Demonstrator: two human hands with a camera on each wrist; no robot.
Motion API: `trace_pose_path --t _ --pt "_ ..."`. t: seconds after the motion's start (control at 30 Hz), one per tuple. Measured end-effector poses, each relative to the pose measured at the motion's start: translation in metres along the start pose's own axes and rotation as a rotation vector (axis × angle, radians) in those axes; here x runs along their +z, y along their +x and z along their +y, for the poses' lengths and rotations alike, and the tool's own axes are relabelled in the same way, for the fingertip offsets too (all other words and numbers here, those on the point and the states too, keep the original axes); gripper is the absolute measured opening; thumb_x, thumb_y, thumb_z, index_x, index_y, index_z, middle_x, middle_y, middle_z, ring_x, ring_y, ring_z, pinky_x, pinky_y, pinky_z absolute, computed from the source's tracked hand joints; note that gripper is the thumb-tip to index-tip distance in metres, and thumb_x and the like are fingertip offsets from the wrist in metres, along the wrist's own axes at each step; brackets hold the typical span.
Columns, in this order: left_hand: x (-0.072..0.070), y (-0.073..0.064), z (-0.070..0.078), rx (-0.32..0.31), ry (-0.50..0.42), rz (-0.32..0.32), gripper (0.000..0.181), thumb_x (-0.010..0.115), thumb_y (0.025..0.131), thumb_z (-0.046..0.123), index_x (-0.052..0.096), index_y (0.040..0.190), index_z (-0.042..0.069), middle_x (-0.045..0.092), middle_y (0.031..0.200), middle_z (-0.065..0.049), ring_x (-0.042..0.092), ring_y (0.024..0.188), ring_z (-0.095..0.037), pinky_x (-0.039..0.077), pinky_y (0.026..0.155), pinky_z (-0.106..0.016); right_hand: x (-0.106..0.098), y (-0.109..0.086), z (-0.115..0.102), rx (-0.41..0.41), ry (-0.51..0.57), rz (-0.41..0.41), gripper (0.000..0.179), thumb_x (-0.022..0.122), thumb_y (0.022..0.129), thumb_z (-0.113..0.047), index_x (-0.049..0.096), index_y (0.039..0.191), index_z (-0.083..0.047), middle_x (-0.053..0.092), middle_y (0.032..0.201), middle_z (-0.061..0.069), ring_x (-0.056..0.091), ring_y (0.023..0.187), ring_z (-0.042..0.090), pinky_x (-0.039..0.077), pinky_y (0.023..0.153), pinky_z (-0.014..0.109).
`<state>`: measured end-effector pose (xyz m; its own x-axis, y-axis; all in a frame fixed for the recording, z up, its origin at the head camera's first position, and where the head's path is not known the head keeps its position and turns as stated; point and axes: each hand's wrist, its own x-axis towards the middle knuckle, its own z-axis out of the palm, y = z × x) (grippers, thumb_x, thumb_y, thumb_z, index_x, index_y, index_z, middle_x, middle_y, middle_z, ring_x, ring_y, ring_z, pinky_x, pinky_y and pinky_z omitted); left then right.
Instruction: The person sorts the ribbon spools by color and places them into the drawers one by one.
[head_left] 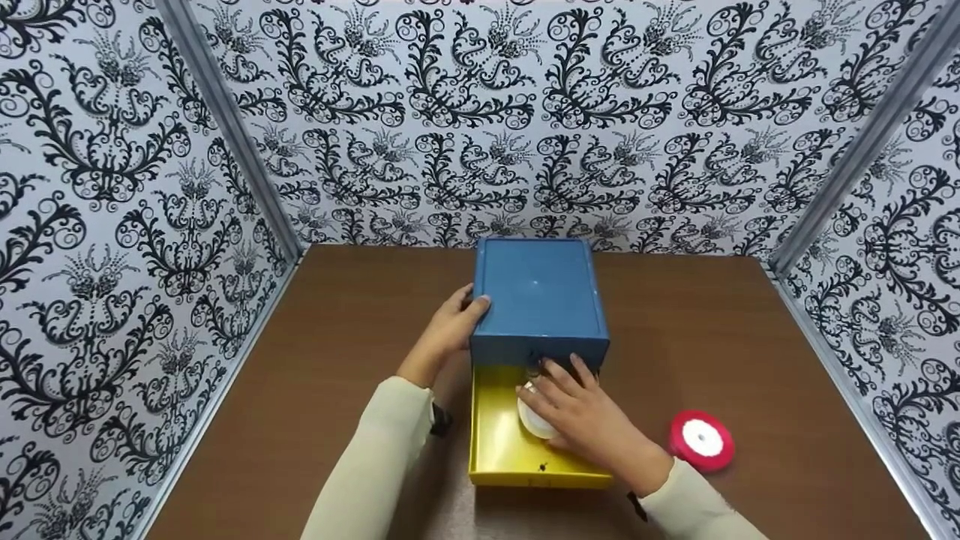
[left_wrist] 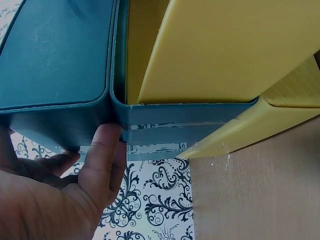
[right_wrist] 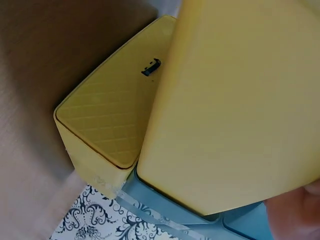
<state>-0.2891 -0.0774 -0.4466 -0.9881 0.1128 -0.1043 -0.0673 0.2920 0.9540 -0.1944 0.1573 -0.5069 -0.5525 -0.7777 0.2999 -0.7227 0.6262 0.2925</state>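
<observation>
A small drawer unit with a blue top and sides [head_left: 536, 292] stands on the brown table, a yellow drawer [head_left: 491, 442] pulled out from under its blue front. My left hand [head_left: 454, 322] rests against the unit's left side, thumb at the top edge. In the left wrist view, that hand's [left_wrist: 75, 185] thumb and fingertips touch the blue side wall. Over the drawer, my right hand [head_left: 577, 412] holds a white round roll [head_left: 531, 420], its fingers over the far part and partly covering it. Only a blurred bit of this hand [right_wrist: 297, 215] appears in the right wrist view.
A red ribbon roll with a white centre [head_left: 703, 438] lies on the table to the right of the drawer. In the right wrist view, another yellow drawer front [right_wrist: 105, 115] with a dark handle sits beside the extended drawer. Patterned walls [head_left: 525, 150] enclose the table [head_left: 360, 315].
</observation>
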Motion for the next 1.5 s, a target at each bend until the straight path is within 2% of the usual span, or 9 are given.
trace_pose_path --t 0.17,0.43,0.67,1.1,1.33,1.5 --pt "0.0 0.0 -0.001 0.007 -0.021 -0.009 0.064 0.05 0.091 0.045 0.031 0.144 0.016 0.041 0.139 -0.013 0.051 0.112 -0.032 0.049 0.08 -0.043 0.0 0.0 -0.001 0.003 -0.006 -0.016 0.087 0.071 0.07 -0.055 0.035 0.143 -0.022 0.047 0.131 0.006 0.025 0.132 0.032 0.01 0.106 0.057" --pt "0.0 0.0 -0.002 0.003 -0.004 0.005 0.064 0.05 0.09 0.045 0.032 0.144 0.016 0.042 0.138 -0.011 0.051 0.111 -0.03 0.049 0.079 -0.042 0.001 -0.001 0.0 0.01 0.041 -0.033 0.085 0.071 0.072 -0.053 0.036 0.143 -0.022 0.046 0.134 0.005 0.022 0.134 0.031 0.005 0.106 0.057" --pt "0.0 0.001 0.0 0.019 -0.06 -0.002 0.062 0.052 0.09 0.042 0.033 0.143 0.016 0.044 0.136 -0.011 0.053 0.109 -0.031 0.049 0.078 -0.044 0.002 -0.001 0.0 0.018 0.056 -0.016 0.087 0.074 0.069 -0.052 0.037 0.142 -0.022 0.047 0.132 0.004 0.025 0.132 0.03 0.008 0.106 0.057" --pt "0.001 0.0 -0.002 0.014 -0.054 0.01 0.062 0.053 0.09 0.044 0.035 0.142 0.017 0.046 0.135 -0.009 0.054 0.107 -0.029 0.049 0.078 -0.042 0.0 -0.002 0.0 0.018 0.096 -0.046 0.083 0.072 0.072 -0.052 0.037 0.141 -0.024 0.045 0.135 0.004 0.024 0.133 0.029 0.007 0.106 0.056" --pt "0.001 -0.001 -0.001 0.014 -0.035 0.015 0.062 0.052 0.09 0.043 0.035 0.142 0.016 0.046 0.135 -0.009 0.054 0.107 -0.028 0.049 0.08 -0.041 -0.003 -0.004 -0.001 0.033 0.133 0.019 0.08 0.073 0.071 -0.05 0.042 0.138 -0.021 0.041 0.137 0.005 0.022 0.134 0.03 0.016 0.105 0.055" --pt "-0.001 0.0 0.0 0.015 -0.039 -0.001 0.063 0.052 0.09 0.043 0.034 0.143 0.016 0.045 0.136 -0.009 0.053 0.109 -0.029 0.048 0.081 -0.042 -0.008 -0.01 -0.003 0.057 0.179 0.15 0.073 0.074 0.071 -0.048 0.049 0.132 -0.018 0.041 0.138 0.01 0.023 0.134 0.032 0.022 0.103 0.055"
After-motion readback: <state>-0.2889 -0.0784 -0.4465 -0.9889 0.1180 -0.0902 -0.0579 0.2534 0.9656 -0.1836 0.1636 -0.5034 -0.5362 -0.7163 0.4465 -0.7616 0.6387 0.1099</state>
